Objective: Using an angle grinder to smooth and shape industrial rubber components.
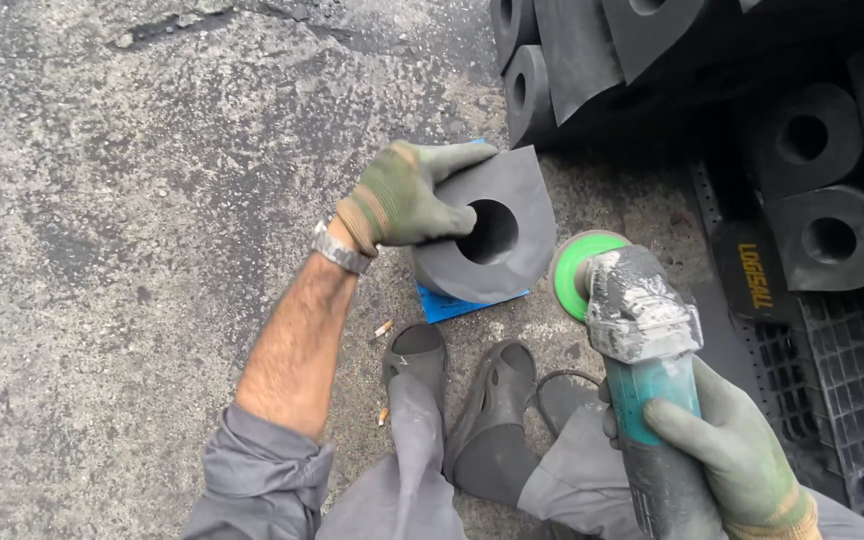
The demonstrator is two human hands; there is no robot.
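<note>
My left hand (404,196), in a green work glove, grips a dark grey rubber block (514,205) that has a round hole through its middle. The fingers hook into the hole and the thumb lies over the block's top edge. The block stands tilted on a blue pad (444,305) on the ground. My right hand (738,452), also gloved, holds the body of a teal angle grinder (642,340). The grinder's green disc (572,270) sits right beside the block's lower right edge.
Several more dark rubber blocks with holes (820,235) are stacked at the upper right. A black plastic grate (842,380) lies at the right. My feet in dark sandals (457,385) rest below the block. Cigarette butts (383,328) lie on the rough asphalt (132,200).
</note>
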